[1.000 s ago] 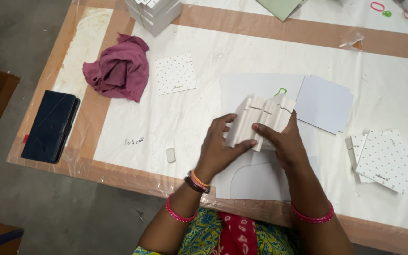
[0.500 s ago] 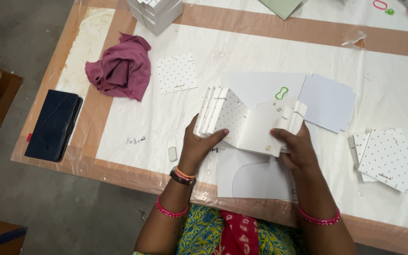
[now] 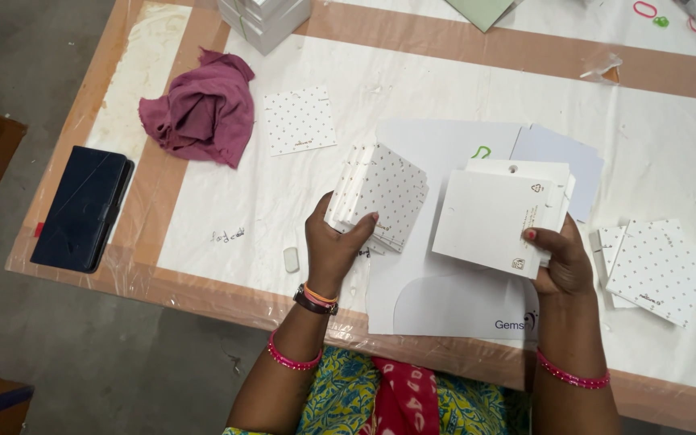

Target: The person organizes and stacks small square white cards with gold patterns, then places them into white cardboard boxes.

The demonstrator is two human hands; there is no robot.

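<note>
While the left hand (image 3: pixel 338 246) grips a dotted card stack (image 3: pixel 380 193) and the right hand (image 3: pixel 561 262) pinches plain white cards (image 3: pixel 497 213) at three o'clock, both bundles appear unplaced, with another dotted pile (image 3: pixel 658 270) lying on the bench (image 3: pixel 412 72).

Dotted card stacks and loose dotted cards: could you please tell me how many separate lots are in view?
3: a stack in the left hand at; a single card beside the maroon cloth; a small pile right of the right hand. More may be hidden.
</note>
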